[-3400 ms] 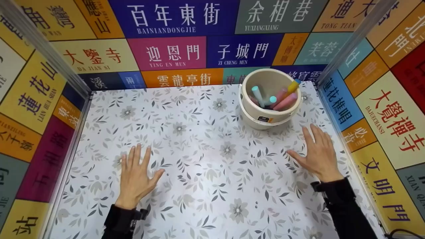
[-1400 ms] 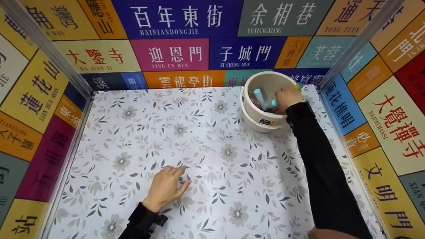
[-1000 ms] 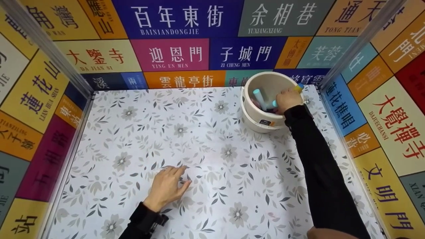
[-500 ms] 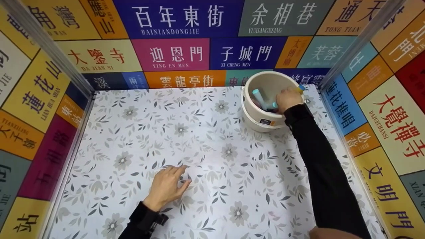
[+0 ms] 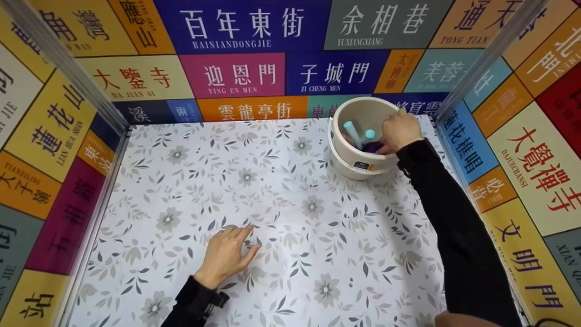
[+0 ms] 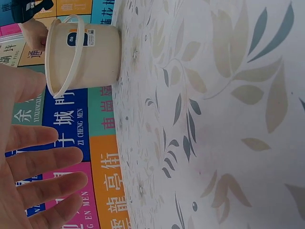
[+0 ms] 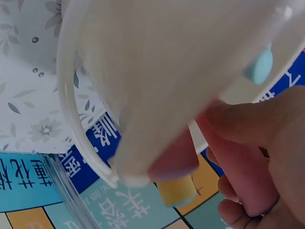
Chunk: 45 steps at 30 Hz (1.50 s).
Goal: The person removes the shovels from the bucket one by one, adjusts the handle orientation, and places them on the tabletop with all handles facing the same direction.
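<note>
A cream bucket point(image 5: 363, 159) stands at the back right, with several thick round sticks inside. Two light-blue stick ends, one the left light-blue stick point(image 5: 352, 129), show above something dark purple point(image 5: 373, 146) low in the bucket. My right hand point(image 5: 403, 129) is at the bucket's right rim. In the right wrist view its thumb and fingers grip a smooth pink stick point(image 7: 238, 171); another pink stick end point(image 7: 177, 155) and a yellow stick end point(image 7: 177, 192) show beside the rim. My left hand point(image 5: 229, 254) is over the patterned table, fingers loosely bent and holding nothing.
A white floral sheet point(image 5: 272, 190) covers the table. Upright panels printed with coloured signs point(image 5: 243, 27) enclose the back and both sides. The bucket's white handle point(image 7: 74, 105) hangs down outside its wall. A clear corner strip point(image 5: 490, 59) rises behind the bucket.
Earlier both hands were spread above the table; the right hand then reached into the bucket. Lately it has shifted up and right, with a pink stick in its grip. The left hand moved inward, then stayed.
</note>
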Available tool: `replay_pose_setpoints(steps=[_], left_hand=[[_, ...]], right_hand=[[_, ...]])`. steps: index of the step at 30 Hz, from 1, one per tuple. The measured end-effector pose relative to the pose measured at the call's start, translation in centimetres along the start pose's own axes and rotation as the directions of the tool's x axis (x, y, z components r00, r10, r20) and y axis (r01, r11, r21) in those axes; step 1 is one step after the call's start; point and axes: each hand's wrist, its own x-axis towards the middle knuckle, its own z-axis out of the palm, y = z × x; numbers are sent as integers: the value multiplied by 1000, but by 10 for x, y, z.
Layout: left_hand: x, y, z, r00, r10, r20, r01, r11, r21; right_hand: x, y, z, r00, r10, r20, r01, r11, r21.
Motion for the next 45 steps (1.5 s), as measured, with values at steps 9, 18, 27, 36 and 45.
replay_pose_setpoints(steps=[9, 18, 27, 36, 45], left_hand=[[0, -1, 0, 999, 27, -32, -27, 1000, -7], [0, -1, -1, 997, 37, -67, -38, 999, -24], [0, -2, -2, 995, 32, -90, -36, 999, -39], [-1, -4, -3, 993, 12, -117, -19, 998, -59], [2, -11, -10, 986, -27, -166, 9, 994, -107]], right_hand=[[-18, 3, -17, 990, 34, -137, -38, 999, -24], [-46, 9, -7, 911, 36, -410, -25, 999, 32], [-71, 20, 14, 760, 72, -646, 13, 992, 125], [-103, 12, 45, 623, 247, -742, -1, 949, 315], [-130, -12, 88, 460, 435, -774, 51, 857, 513]])
